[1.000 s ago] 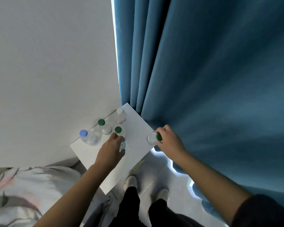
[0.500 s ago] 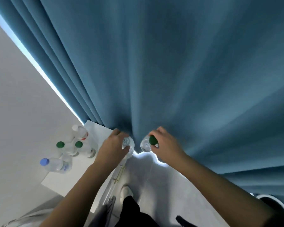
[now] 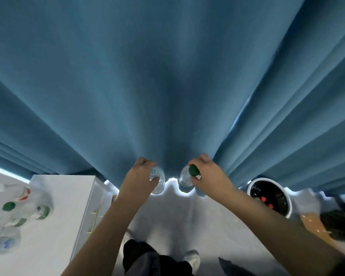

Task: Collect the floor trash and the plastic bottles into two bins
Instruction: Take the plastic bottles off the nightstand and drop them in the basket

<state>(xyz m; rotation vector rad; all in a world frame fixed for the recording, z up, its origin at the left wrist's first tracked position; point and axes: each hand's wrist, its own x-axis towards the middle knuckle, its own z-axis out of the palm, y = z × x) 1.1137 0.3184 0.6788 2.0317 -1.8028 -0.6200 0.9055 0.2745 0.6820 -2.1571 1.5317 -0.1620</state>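
- While your left hand (image 3: 138, 176) clasps a clear bottle (image 3: 161, 186) and your right hand (image 3: 209, 176) a green-capped bottle (image 3: 184, 178), either may slip.
- The near curtain (image 3: 167, 86) may snag them.

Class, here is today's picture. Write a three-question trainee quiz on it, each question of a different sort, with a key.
1. True or false: the left hand holds nothing.
2. The bottle in the right hand has which cap colour? A red, B green, C blue.
3. Fill in: the other bottles stand on the white ____.
Key: 1 false, it holds a clear bottle; 2 B; 3 table.
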